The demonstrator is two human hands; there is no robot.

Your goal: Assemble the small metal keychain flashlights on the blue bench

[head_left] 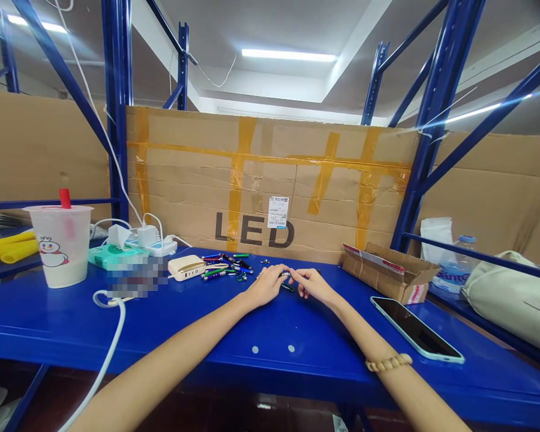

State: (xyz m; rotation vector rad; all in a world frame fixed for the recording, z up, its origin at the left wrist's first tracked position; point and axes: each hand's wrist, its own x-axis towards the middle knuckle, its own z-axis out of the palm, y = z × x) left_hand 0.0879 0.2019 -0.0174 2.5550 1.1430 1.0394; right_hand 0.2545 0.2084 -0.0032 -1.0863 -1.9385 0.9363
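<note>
My left grip point(265, 286) and right grip point(310, 285) meet in front of me above a blue steel bench point(63, 318). Both are narrow, with the fingertips point(281, 270) pinched on a small dark cylinder point(286, 274) with a metal band; it is too small to make out more. Gripping it from both sides seems to steady it for close handling. A slim dark pen-style pointer point(288, 287) lies just below my hands. To their left, a loose cluster of pen-style pointers point(227, 267) sits within easy reach, beside a cream power bank point(186, 267). To my right lie a smartphone point(416, 329) in a pale blue case and an open cardboard box point(389, 273).
</note>
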